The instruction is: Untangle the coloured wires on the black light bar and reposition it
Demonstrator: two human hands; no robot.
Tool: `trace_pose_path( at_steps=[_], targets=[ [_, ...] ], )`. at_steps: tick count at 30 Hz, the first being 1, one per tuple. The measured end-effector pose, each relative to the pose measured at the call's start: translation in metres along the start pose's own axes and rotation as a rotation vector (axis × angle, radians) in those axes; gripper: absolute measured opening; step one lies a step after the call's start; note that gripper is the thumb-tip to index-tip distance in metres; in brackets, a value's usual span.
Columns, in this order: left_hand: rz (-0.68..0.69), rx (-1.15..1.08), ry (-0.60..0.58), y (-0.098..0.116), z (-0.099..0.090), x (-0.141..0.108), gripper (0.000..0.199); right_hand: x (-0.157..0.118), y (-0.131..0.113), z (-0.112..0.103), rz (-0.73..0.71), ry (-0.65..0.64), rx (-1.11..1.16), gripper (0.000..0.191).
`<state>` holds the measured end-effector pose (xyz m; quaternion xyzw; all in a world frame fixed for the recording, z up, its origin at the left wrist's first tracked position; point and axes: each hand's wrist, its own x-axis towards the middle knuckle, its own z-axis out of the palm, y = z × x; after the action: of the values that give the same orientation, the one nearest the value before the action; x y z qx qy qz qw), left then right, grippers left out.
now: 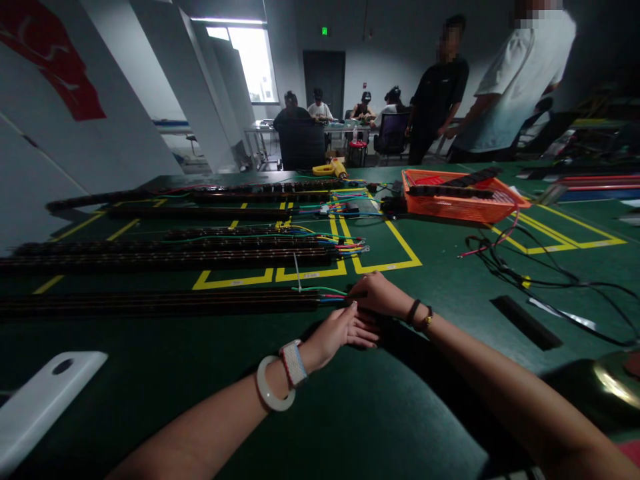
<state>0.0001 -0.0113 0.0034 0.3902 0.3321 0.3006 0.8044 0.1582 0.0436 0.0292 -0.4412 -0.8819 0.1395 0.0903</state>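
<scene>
Long dark bundled strips (160, 303) lie across the near part of the table, with green, red and blue wires (333, 297) coming out of their right end. My right hand (381, 297) is closed around these wire ends, where a short black piece shows at the fingertips. Just below, my left hand (345, 333) has its fingers stretched out and its thumb raised close to the wires. A white zip tie (298, 273) sticks up from the bundle near its wired end.
More dark strips with wires (240, 250) lie beyond, over yellow tape outlines. An orange basket (460, 210) holds black strips at the back right, near a yellow heat gun (333, 168). Black cables (545, 267) and a flat black piece (526, 323) lie right. People (435, 93) stand behind.
</scene>
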Motion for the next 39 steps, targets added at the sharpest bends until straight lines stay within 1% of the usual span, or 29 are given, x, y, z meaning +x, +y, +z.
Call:
trace_pose_path(
  at_steps=[2,4,5,9,10,12,14,16,19,22,25,29,31,33,37,39],
  targets=[
    [-0.021,-0.119,-0.007,0.002,-0.001,0.001,0.041,-0.002,-0.008,-0.004,-0.034,0.064,-0.16,0.022],
    [-0.031,-0.243,-0.011,0.003,-0.003,0.002,0.039,-0.004,-0.017,-0.008,-0.074,0.076,-0.319,0.023],
    [-0.026,-0.298,0.005,0.003,-0.004,0.003,0.038,-0.005,-0.021,-0.009,-0.098,0.066,-0.392,0.024],
    [0.061,-0.441,0.147,-0.001,-0.008,0.01,0.019,-0.011,-0.04,-0.001,-0.221,0.026,-0.625,0.017],
    [0.072,-0.461,0.178,-0.003,-0.009,0.012,0.015,-0.013,-0.044,0.003,-0.236,0.027,-0.666,0.017],
    [0.062,-0.486,0.218,-0.005,-0.01,0.016,0.014,-0.016,-0.052,0.009,-0.232,0.044,-0.726,0.017],
    [0.043,-0.496,0.235,-0.006,-0.011,0.018,0.016,-0.019,-0.057,0.011,-0.202,0.061,-0.745,0.017],
    [0.042,-0.491,0.244,-0.006,-0.012,0.017,0.015,-0.022,-0.059,0.006,-0.183,0.061,-0.711,0.016],
    [0.039,-0.464,0.229,-0.003,-0.01,0.012,0.017,-0.026,-0.056,-0.011,-0.156,0.067,-0.631,0.015],
    [0.009,-0.419,0.18,0.001,-0.008,0.008,0.028,-0.028,-0.053,-0.028,-0.088,0.082,-0.6,0.018],
    [0.012,-0.414,0.164,0.003,-0.006,0.007,0.03,-0.029,-0.053,-0.035,-0.043,0.056,-0.572,0.02],
    [0.006,-0.425,0.185,0.002,-0.007,0.008,0.027,-0.028,-0.055,-0.027,0.004,-0.004,-0.588,0.016],
    [0.002,-0.421,0.186,0.002,-0.007,0.009,0.026,-0.027,-0.057,-0.021,0.009,-0.039,-0.609,0.013],
    [0.006,-0.419,0.185,0.002,-0.007,0.009,0.024,-0.026,-0.059,-0.015,0.005,-0.059,-0.628,0.015],
    [0.022,-0.396,0.188,0.002,-0.005,0.009,0.028,-0.025,-0.064,-0.006,0.019,-0.049,-0.654,0.018],
    [0.025,-0.394,0.204,0.001,-0.005,0.009,0.026,-0.026,-0.066,-0.006,0.029,-0.047,-0.652,0.019]
  ],
)
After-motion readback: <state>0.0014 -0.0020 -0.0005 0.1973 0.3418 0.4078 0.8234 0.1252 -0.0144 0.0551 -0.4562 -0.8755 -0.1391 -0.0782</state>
